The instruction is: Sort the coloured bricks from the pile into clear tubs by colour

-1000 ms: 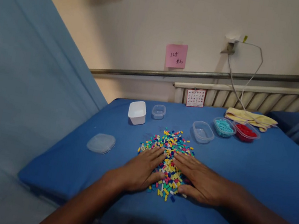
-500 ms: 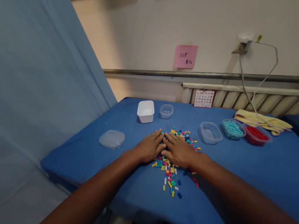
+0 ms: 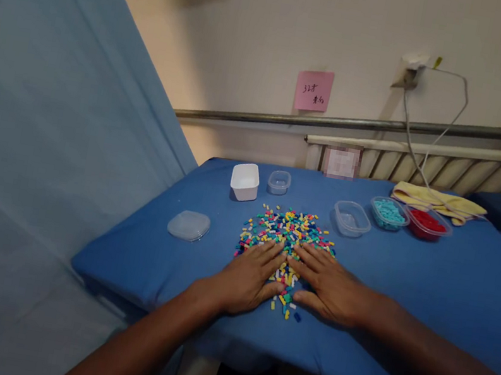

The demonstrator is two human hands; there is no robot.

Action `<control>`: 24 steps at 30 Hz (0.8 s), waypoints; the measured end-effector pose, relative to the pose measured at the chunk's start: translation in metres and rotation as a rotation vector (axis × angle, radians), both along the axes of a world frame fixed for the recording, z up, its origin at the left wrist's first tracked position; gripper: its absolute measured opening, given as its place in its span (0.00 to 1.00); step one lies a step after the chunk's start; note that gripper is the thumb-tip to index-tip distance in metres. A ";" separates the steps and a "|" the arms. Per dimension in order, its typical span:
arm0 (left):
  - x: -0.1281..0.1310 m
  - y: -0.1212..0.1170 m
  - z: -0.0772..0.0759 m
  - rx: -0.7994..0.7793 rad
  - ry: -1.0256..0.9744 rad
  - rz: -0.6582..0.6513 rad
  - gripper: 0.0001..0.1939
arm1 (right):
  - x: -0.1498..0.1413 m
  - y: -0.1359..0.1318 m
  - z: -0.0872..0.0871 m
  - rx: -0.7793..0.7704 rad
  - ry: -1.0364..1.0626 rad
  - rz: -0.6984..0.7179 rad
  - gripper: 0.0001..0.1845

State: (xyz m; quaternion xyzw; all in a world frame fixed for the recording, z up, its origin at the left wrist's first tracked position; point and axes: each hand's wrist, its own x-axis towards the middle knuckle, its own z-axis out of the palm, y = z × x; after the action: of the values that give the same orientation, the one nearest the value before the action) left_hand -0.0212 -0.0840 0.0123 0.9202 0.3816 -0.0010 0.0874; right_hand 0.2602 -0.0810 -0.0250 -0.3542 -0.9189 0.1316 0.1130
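A pile of pieces (image 3: 294, 225) on the table (image 3: 410, 265).
Around it: left hand (image 3: 252, 277) on the pile's edge between seven and eight o'clock, right hand (image 3: 332, 286) at four; lid (image 3: 189, 226) at nine; box (image 3: 244, 193) before eleven, first tub (image 3: 277, 189) at eleven; second tub (image 3: 351, 231) at two, then two filled tubs (image 3: 387, 223), cloth (image 3: 438, 201) behind them.

Around your left grip (image 3: 251, 277) and right grip (image 3: 334, 290), small pieces (image 3: 293, 221) mix yellow, green, blue, pink and white on blue cloth (image 3: 409, 272). Beyond the right grip you have turquoise pieces (image 3: 388, 211), red pieces (image 3: 426, 221) and a yellow towel (image 3: 406, 192).
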 end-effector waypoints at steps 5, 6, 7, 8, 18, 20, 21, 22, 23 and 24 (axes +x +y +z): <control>-0.020 -0.022 0.007 0.019 0.012 0.039 0.37 | 0.021 -0.027 0.002 -0.011 0.015 0.011 0.43; -0.022 -0.023 0.007 0.017 0.022 0.063 0.37 | 0.021 -0.031 0.003 -0.016 0.021 0.020 0.43; -0.024 -0.023 0.007 0.015 0.032 0.090 0.37 | 0.019 -0.034 0.004 -0.025 0.024 0.035 0.43; -0.023 -0.022 0.005 0.015 0.039 0.113 0.38 | 0.014 -0.036 0.006 -0.035 0.023 0.055 0.43; 0.009 0.033 -0.003 0.051 0.059 0.260 0.37 | -0.031 0.005 0.013 -0.024 0.001 -0.060 0.48; 0.014 0.043 0.000 0.042 0.046 0.268 0.37 | -0.027 0.006 0.017 -0.049 0.016 -0.012 0.49; 0.018 0.047 0.000 0.034 0.038 0.249 0.37 | -0.025 0.004 0.020 -0.058 0.031 0.050 0.48; 0.021 0.050 0.000 0.025 0.033 0.226 0.37 | -0.022 0.002 0.024 -0.061 0.050 0.124 0.47; 0.025 0.052 0.000 0.019 0.033 0.209 0.37 | -0.019 0.000 0.028 -0.059 0.073 0.196 0.45; 0.029 0.053 0.000 0.021 0.035 0.202 0.37 | -0.015 -0.002 0.031 -0.053 0.102 0.255 0.43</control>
State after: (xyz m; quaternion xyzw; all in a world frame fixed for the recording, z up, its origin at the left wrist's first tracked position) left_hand 0.0081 -0.0308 0.0123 0.8777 0.4739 -0.0042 0.0710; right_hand 0.2451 -0.0831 0.0059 -0.2302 -0.9458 0.1870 0.1327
